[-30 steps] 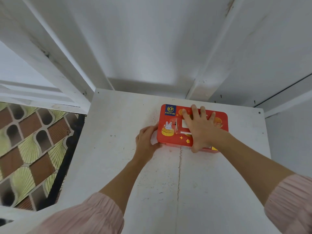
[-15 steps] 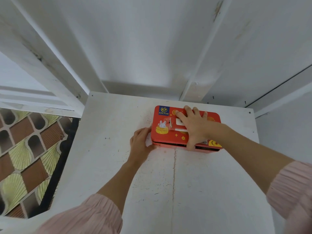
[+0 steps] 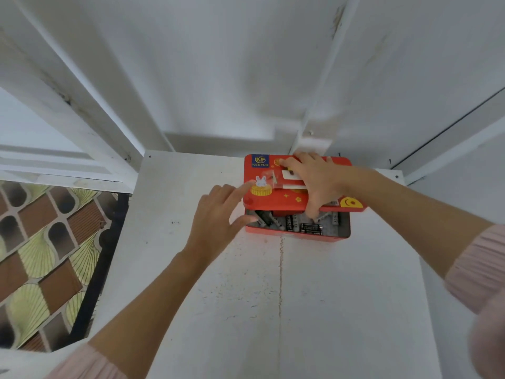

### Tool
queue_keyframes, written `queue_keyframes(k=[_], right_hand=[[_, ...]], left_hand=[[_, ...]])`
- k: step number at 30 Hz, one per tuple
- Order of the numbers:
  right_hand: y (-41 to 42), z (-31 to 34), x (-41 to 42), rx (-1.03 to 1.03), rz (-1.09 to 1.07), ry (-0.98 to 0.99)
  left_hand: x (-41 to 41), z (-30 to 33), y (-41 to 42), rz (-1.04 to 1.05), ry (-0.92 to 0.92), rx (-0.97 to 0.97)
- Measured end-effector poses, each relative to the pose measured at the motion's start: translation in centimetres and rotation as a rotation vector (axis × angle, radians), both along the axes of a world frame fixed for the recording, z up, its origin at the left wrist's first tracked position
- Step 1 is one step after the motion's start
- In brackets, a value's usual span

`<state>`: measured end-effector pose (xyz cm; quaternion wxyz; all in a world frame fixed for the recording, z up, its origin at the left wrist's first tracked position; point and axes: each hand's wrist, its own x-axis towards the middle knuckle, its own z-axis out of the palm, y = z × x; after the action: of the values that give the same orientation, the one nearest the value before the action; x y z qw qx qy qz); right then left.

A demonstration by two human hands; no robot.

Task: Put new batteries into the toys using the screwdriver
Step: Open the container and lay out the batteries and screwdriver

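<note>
Batteries (image 3: 311, 228) lie in tin (image 3: 297, 236) beneath lid (image 3: 273, 198) right hand (image 3: 318, 181) lifts.

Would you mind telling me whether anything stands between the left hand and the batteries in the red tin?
Partly. The lid, lifted at its near edge by the right hand, covers most of the red tin. Only the front gap shows batteries; the left hand rests at its left corner.

I see bright, even daylight with soft shadows (no glare), wide-angle bending at edges, and slight motion blur.
</note>
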<state>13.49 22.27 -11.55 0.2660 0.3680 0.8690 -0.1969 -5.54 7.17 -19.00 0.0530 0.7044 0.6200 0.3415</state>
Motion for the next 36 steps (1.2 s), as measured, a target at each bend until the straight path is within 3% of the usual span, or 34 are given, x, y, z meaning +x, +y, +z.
queue_keyframes(k=[2, 5, 11, 16, 20, 26, 30, 36], right_hand=[[0.2, 1.4, 0.2, -0.057, -0.012, 0.001], [0.0, 3.9, 0.4, -0.164, -0.034, 0.011], [-2.5, 9.3, 2.2, -0.478, -0.232, 0.107], [-5.8, 9.9, 8.3, -0.291, -0.503, 0.447], [-10.0, 5.2, 11.5, -0.31, -1.054, 0.781], [-16.0, -4.2, 10.9, -0.105, -1.493, 0.59], [-18.6, -6.9, 9.7, 0.134, -1.384, 0.513], [-19.9, -9.0, 8.9, 0.199, -1.389, 0.459]], left_hand=[[-0.7, 1.5, 0.5, -0.081, 0.115, 0.139], [-1.3, 3.6, 0.6, -0.174, 0.138, 0.212], [0.1, 7.9, -0.9, -0.155, -0.139, 0.193], [0.5, 9.1, -2.4, 0.098, -0.29, -0.012], [1.5, 8.2, -3.4, 0.243, -0.522, -0.375], [2.8, 1.9, -5.5, 0.439, -0.582, -0.626], [3.7, -0.6, -6.8, 0.526, -0.572, -0.738], [5.0, -0.9, -7.5, 0.496, -0.402, -0.774]])
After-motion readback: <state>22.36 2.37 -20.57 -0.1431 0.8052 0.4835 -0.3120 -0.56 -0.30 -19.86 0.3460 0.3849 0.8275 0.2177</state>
